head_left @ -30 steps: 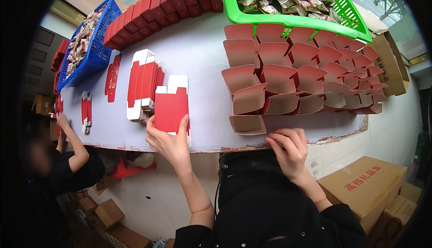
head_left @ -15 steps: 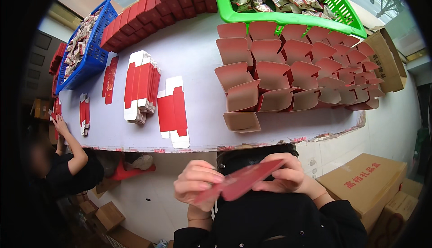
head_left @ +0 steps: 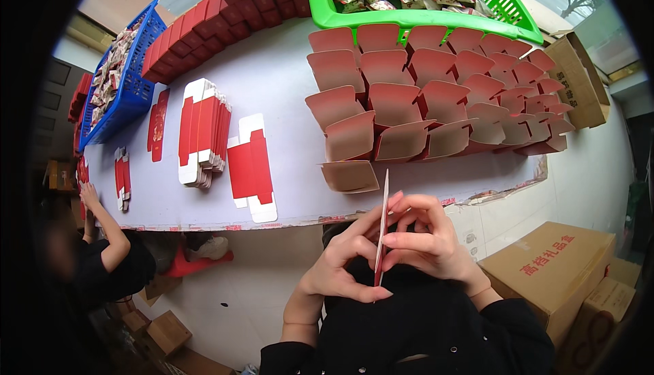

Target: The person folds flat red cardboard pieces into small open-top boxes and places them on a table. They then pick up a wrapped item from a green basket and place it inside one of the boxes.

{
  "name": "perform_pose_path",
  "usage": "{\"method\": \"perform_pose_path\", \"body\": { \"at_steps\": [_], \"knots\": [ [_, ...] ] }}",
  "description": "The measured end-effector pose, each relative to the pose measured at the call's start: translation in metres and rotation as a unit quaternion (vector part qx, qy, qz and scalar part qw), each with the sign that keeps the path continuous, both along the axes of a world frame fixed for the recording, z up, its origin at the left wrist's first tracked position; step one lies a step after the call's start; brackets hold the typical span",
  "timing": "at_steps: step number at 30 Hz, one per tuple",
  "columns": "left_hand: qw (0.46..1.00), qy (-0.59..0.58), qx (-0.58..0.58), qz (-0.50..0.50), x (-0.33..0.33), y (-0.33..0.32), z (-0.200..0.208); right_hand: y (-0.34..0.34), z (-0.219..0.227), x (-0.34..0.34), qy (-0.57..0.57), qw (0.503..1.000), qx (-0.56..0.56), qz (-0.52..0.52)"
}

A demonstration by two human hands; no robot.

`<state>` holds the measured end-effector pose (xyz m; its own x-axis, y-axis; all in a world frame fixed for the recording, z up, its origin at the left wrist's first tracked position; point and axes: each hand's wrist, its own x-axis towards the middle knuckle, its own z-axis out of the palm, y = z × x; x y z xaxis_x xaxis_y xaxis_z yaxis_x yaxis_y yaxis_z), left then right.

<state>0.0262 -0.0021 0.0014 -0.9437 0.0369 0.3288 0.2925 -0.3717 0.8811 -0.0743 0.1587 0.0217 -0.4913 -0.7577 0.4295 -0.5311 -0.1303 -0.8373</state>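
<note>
In front of my body, a thin red-and-white flat carton (head_left: 383,228) stands edge-on between my two hands. My left hand (head_left: 346,256) grips it from the left, thumb low and fingers near its middle. From the right, the fingers of my right hand (head_left: 426,235) pinch its face. Just beyond, rows of open-topped red boxes (head_left: 395,106) with grey-white insides stand on the table. One flat red carton blank (head_left: 251,168) lies left of them, beside a stack of similar blanks (head_left: 204,130).
On the table (head_left: 272,68), finished red boxes (head_left: 204,31) line the far left. A blue basket (head_left: 129,96) and a green basket (head_left: 422,19) hold small packets. A cardboard box (head_left: 548,266) is at my right. A co-worker's hand (head_left: 88,194) works at the left edge.
The carton has turned from a slanted, half-opened position to upright and edge-on. My hands have come closer together around it. The view has shifted slightly.
</note>
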Motion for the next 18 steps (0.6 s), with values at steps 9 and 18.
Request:
{"method": "perform_pose_path", "body": {
  "at_steps": [9, 18],
  "knots": [
    [0.987, -0.134, -0.087, 0.017, 0.001, 0.009, 0.019, 0.011, 0.011, -0.006, -0.025, 0.998, 0.052, -0.007],
    [0.985, -0.105, -0.073, 0.120, 0.008, 0.009, 0.006, 0.012, -0.004, -0.004, -0.257, 0.955, -0.089, 0.115]
  ]
}}
